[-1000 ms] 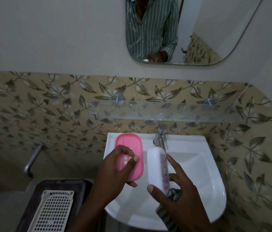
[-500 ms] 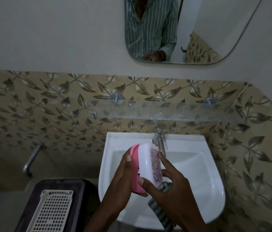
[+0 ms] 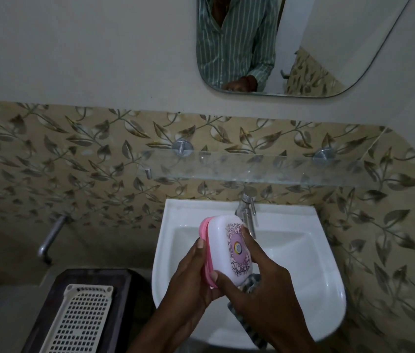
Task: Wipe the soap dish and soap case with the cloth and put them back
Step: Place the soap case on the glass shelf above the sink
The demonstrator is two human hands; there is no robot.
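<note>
A pink soap dish [image 3: 205,247] and a white soap case lid [image 3: 223,247] with a purple printed pattern are pressed together, held above the white sink [image 3: 303,263]. My left hand [image 3: 191,278] grips the pink dish from the left, thumb on its edge. My right hand [image 3: 260,284] holds the white lid from the right, thumb under its lower end and fingers over the pattern. A striped cloth [image 3: 249,282] is tucked under my right palm and hangs down below it.
A steel tap [image 3: 247,212] stands at the back of the sink. A glass shelf [image 3: 265,169] runs along the leaf-patterned tiles above it, under a mirror [image 3: 290,47]. A cream perforated tray [image 3: 81,319] lies on a dark stool at lower left, near a wall pipe [image 3: 50,238].
The pink dish and white lid were apart, one in each hand. My hands have brought them together, and the lid now sits over the dish.
</note>
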